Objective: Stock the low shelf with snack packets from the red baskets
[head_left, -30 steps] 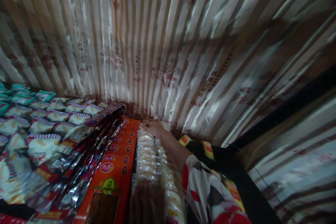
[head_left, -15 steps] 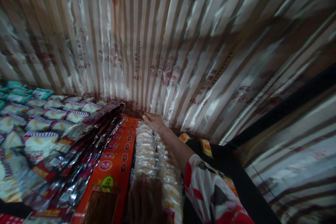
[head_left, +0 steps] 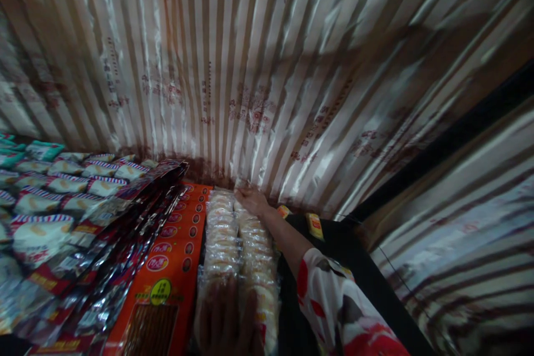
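Two side-by-side rows of clear-wrapped pale round cakes or breads run away from me, a left row (head_left: 222,233) and a right row (head_left: 254,247). My left hand (head_left: 227,317), dim and blurred, lies flat across the near part of both rows with fingers apart. Over at the far end, my right hand (head_left: 251,201) rests on the last packets of the right row, its fingers reaching left and nothing visibly gripped. Its fingertips are hard to make out. A white, red and grey patterned sleeve (head_left: 346,306) covers that forearm.
Orange snack packs (head_left: 164,267) overlap along the left of the rows. Farther left lie dark shiny packets (head_left: 120,245), white striped bags (head_left: 41,236) and green bags (head_left: 44,150). Small yellow packets (head_left: 314,226) sit on a black surface at right. Pleated striped fabric (head_left: 233,67) hangs behind.
My right hand has shifted from the far end of the left row onto the far end of the right row. The left hand stays low on the rows. The view has turned slightly right.
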The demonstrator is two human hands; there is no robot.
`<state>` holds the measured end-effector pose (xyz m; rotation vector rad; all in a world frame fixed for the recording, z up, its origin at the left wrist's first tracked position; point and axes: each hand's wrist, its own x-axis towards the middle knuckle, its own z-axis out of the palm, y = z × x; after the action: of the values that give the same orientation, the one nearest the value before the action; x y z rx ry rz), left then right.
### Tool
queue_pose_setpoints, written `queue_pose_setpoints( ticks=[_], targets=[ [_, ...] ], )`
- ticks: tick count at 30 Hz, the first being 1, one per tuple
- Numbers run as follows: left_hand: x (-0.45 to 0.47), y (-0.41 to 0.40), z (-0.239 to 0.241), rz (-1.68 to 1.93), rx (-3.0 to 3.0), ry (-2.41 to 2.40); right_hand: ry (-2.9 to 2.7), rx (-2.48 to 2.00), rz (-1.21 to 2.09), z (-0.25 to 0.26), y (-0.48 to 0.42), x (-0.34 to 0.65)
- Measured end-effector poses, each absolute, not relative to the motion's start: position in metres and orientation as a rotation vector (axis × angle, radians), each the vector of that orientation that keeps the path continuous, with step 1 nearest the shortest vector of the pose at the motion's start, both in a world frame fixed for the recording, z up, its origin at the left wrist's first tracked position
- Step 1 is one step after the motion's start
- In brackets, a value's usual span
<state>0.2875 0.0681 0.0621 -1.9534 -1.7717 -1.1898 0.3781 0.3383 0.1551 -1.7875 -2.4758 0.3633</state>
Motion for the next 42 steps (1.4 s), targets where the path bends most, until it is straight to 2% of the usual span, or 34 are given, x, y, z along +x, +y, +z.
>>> queue_pose_setpoints(
  ticks=[5, 35, 42],
  targets=[
    [0.287, 0.078, 0.048, -1.261, -1.873, -1.595, -2.412, -1.91, 0.446, 0.155, 0.338, 0.382],
    [0.286, 0.07, 0.058, -1.236, -1.982, -1.744, -2.445, -1.975, 0.49, 0.156, 0.357, 0.379],
    [0.285, 0.07, 0.058, -1.212, -1.996, -1.717, -2.38, -1.939, 0.666, 0.147, 0.357, 0.383]
  ],
)
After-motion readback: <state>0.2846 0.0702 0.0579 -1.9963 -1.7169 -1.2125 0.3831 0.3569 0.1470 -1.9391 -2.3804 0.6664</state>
